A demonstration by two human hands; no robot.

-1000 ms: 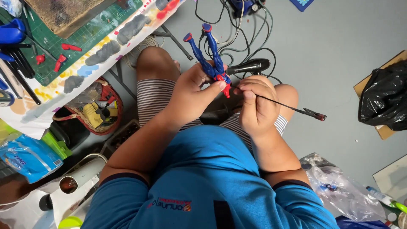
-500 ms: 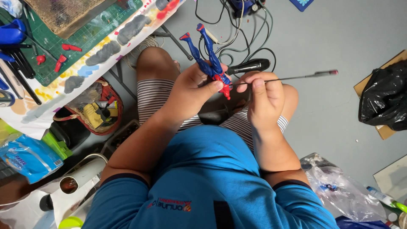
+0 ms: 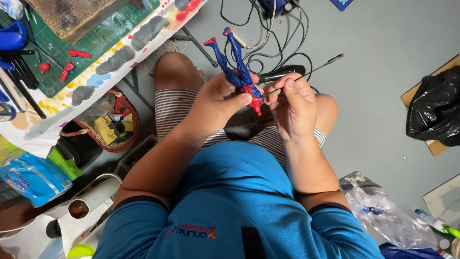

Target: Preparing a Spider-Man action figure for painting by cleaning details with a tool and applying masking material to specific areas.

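Figurine [image 3: 239, 72], blue-and-red, legs up, gripped in left hand [image 3: 218, 100] fingers; right hand [image 3: 292, 103] pinches thin tool [image 3: 306, 74].

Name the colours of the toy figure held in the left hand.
Blue and red: the toy figure has blue legs with red feet, seen in the head view.

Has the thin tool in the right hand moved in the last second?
Yes. The thin tool swung its far tip up, from low right toward the black cables on the floor.

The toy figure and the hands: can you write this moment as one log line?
left hand: grips blue-and-red toy figure, legs pointing away | right hand: holds thin tool, tip at the figure | place: over the lap, above grey floor
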